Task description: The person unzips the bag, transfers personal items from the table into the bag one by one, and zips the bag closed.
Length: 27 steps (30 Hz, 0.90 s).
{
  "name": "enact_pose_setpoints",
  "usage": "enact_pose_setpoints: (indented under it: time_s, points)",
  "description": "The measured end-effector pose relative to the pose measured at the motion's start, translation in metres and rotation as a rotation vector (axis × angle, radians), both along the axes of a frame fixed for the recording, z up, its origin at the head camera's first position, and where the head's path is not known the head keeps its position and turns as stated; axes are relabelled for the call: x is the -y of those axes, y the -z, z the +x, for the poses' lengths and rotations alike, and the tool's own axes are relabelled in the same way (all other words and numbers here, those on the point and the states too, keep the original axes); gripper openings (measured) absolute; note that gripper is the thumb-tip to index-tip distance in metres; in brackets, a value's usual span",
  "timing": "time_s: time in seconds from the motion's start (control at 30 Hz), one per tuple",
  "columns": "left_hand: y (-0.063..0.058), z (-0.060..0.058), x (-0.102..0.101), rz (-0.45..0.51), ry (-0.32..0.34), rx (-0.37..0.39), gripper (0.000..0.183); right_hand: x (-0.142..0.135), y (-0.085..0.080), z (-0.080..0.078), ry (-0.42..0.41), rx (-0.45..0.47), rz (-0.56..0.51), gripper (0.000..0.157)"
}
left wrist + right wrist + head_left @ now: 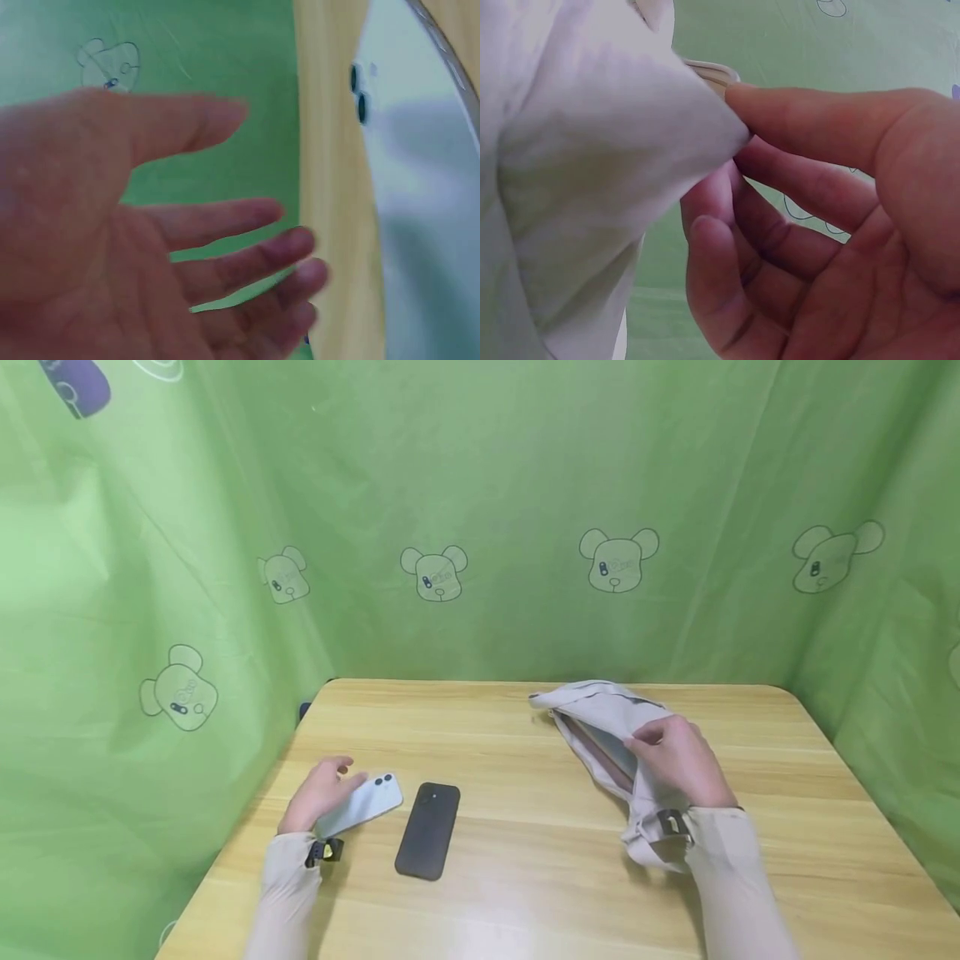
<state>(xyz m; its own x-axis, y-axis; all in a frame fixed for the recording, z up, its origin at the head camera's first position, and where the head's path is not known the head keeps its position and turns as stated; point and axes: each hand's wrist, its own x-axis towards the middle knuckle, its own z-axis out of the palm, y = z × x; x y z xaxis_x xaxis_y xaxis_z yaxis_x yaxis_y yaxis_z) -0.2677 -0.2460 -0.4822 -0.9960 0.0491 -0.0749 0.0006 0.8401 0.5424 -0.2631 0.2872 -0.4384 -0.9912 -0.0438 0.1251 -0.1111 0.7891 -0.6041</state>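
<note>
My left hand [318, 795] hovers with loosely spread fingers at the left end of a light blue phone [378, 797], which lies back up, its two camera lenses showing. In the left wrist view nothing sits between the thumb and fingers, and the phone's pale back [427, 180] is off to the right. To the right of it, a black phone [427, 831] lies flat on the table. With thumb and fingertips, my right hand [682, 762] pinches the fabric edge of a light grey zippered bag [600, 700]. The bag's long opening gapes toward the left.
The wooden table [525, 893] has rounded far corners. Green curtains [510, 460] printed with bear heads hang behind it and along both sides. Each wrist wears a black strap, and the right one [673, 823] overlaps the lower part of the bag in the head view.
</note>
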Motion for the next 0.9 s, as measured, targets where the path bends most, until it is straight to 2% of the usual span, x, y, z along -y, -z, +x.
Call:
enact_pose_setpoints:
  time_s: [0.17, 0.27, 0.47, 0.63, 0.9]
  points:
    - [0.007, 0.008, 0.002, -0.086, 0.032, 0.102, 0.080, 0.000, -0.003, 0.000, -0.010, -0.001, -0.002, 0.029]
    - [0.012, 0.013, 0.004, -0.124, 0.039, 0.133, 0.090, 0.002, -0.004, -0.001, -0.019, -0.001, -0.003, 0.029]
    - [0.016, 0.019, 0.010, -0.152, 0.063, 0.126, 0.091, 0.004, -0.003, -0.003, -0.019, -0.002, -0.002, 0.031]
    - [0.015, 0.021, 0.010, -0.136, 0.038, 0.113, 0.083, 0.002, -0.002, -0.001, -0.014, 0.027, -0.011, 0.033]
    - [0.020, 0.022, 0.010, -0.085, -0.057, 0.141, 0.086, -0.002, 0.002, 0.001, -0.001, 0.054, -0.020, 0.035]
